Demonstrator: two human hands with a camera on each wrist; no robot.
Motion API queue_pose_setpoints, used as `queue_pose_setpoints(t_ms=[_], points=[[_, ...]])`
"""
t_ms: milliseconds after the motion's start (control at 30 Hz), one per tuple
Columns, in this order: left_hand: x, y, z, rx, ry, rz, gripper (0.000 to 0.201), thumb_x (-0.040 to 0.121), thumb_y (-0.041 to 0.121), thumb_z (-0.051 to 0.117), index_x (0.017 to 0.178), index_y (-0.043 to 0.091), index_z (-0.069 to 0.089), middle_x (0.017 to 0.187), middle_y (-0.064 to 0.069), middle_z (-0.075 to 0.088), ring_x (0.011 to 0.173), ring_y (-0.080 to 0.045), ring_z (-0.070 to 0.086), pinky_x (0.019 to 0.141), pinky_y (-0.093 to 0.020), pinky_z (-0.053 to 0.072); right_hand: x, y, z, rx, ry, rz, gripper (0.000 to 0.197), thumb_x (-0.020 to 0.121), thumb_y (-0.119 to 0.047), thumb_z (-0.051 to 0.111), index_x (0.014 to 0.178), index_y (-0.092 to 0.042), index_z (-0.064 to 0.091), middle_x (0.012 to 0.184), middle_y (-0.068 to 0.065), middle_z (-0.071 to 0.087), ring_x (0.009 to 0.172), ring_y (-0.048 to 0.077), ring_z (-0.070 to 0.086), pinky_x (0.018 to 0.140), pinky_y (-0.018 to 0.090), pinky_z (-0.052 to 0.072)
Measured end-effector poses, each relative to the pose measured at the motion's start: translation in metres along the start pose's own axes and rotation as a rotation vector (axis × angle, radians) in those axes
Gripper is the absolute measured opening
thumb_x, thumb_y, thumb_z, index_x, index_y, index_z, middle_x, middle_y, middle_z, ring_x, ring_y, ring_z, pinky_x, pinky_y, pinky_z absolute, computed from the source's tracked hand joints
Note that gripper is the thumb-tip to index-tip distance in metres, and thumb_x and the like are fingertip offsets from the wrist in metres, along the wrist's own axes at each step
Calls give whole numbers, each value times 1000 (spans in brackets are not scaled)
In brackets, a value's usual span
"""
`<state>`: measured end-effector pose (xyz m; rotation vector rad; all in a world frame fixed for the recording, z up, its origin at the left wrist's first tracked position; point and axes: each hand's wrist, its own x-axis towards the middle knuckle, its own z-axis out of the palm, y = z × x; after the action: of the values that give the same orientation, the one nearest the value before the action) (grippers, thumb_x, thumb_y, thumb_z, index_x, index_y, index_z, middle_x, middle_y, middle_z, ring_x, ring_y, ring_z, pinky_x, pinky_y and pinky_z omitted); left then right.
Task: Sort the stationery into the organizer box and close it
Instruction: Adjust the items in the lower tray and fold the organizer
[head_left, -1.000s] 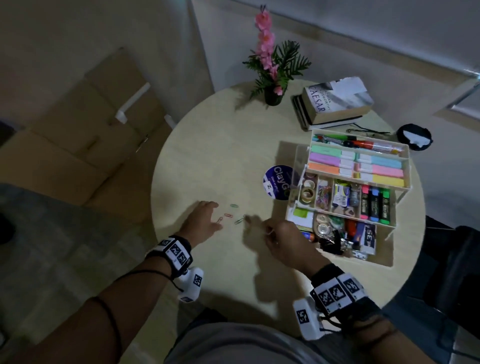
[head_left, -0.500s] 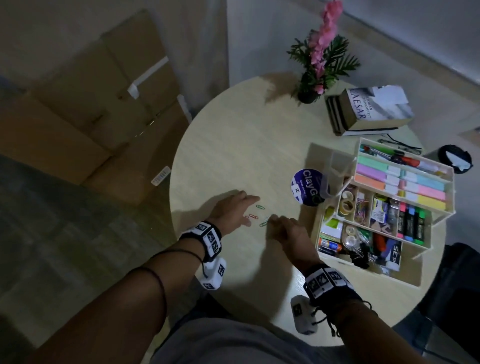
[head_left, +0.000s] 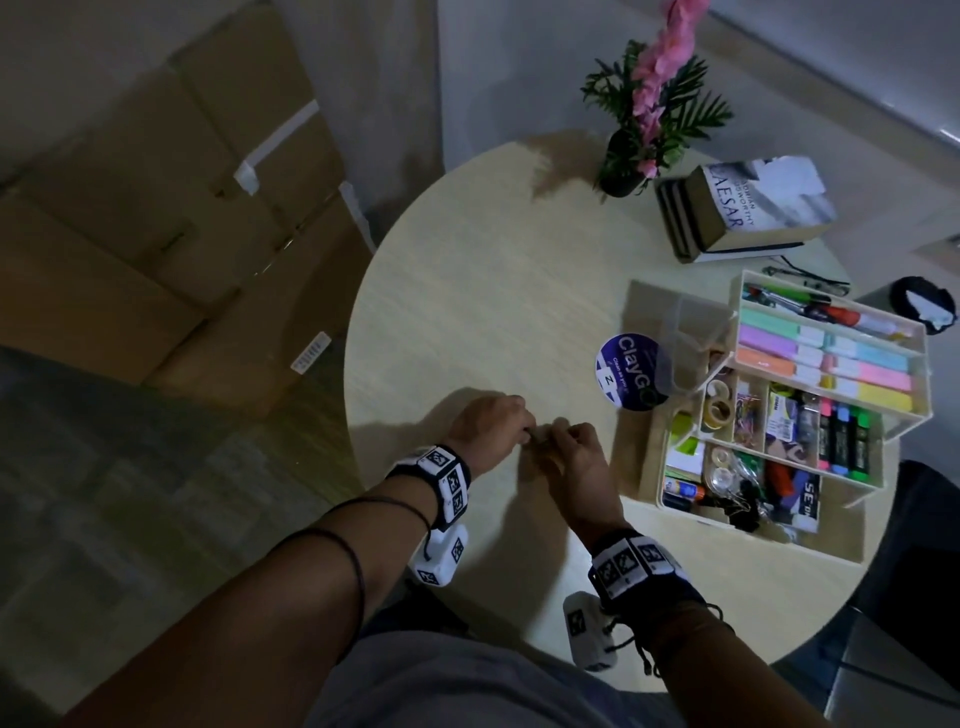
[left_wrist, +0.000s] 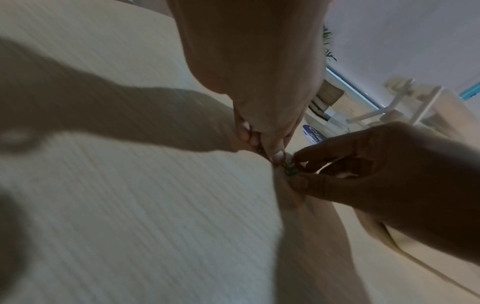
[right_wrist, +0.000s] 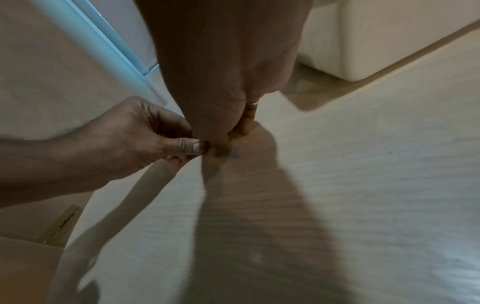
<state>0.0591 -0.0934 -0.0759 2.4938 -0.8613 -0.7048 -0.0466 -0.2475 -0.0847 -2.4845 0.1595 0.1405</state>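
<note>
The left hand and right hand now meet in the middle of the frame. Their fingers pinch the clips, which no longer lie loose on the table.

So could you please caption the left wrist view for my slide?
Both hands, left and right, pinch paper clips over the table.

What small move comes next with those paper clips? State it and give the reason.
Probably carry the pinched paper clips to the organizer box and drop them in its small clip compartment. Both the left hand and right hand have fingers meeting on the clips, and the box stands open.
</note>
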Motion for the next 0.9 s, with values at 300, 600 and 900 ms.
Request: queue_pose_setpoints(t_ms=[300, 600, 900], points=[[-7, 2, 16, 165, 38, 50, 17, 100, 3, 53, 111, 7, 65, 113, -13, 60, 102, -30, 60, 79, -37, 47, 13, -2, -2, -48, -25, -9, 11, 94, -10, 70, 100, -14, 77, 85, 7, 62, 74, 28, 62, 69, 31, 49], [-5, -10, 19, -162, 95, -70, 7, 103, 13, 62, 102, 6, 66, 104, -12, 65, 95, -27, 62, 75, -29, 41, 7, 11, 10, -134, -54, 24, 21, 98, -2, 56, 116, -9, 65, 102, 12, 62, 89, 32, 62, 76, 40, 54], [-4, -21, -16, -670, 244, -237, 12, 103, 16, 64, 93, 9, 66, 79, 5, 64, 70, -3, 57, 63, -10, 44, 1, 4, -45, 93, 123, 84, 3, 97, -13, 71, 95, -14, 73, 87, 0, 71, 77, 17, 67, 69, 31, 54]])
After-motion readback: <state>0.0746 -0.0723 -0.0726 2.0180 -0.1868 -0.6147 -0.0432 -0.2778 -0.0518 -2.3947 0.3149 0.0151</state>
